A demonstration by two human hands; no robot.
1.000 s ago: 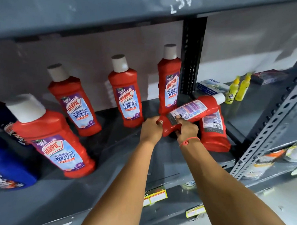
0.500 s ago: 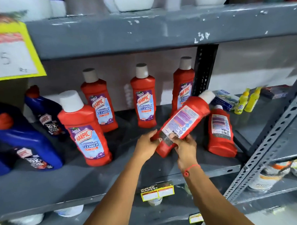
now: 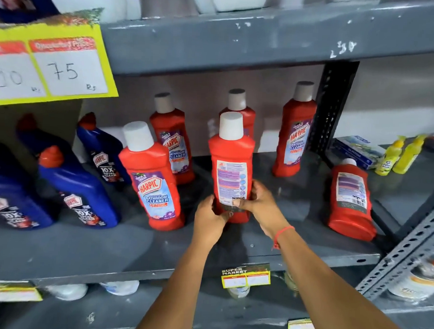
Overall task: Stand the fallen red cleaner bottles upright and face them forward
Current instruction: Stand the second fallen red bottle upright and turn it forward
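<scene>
A red cleaner bottle [image 3: 231, 165] with a white cap stands upright at the middle of the grey shelf [image 3: 157, 251], its back label facing me. My left hand [image 3: 209, 220] and my right hand [image 3: 264, 203] grip its lower part from both sides. Another red bottle [image 3: 349, 202] at the right also shows its back label and leans away from me. Three red bottles show front labels: front left [image 3: 153, 184], behind it [image 3: 173, 142], and back right [image 3: 295, 133]. One more red bottle [image 3: 238, 108] is mostly hidden behind the held one.
Blue cleaner bottles [image 3: 78, 183] crowd the shelf's left. A black upright post [image 3: 334, 104] divides the shelf; right of it lie a blue box [image 3: 358, 150] and two yellow bottles [image 3: 400, 157]. A yellow price sign [image 3: 48, 62] hangs from the shelf above.
The bottle in my hands went from lying across another bottle, to tilted, to standing upright on the shelf. It also moved left toward the shelf's middle. My view rose.
</scene>
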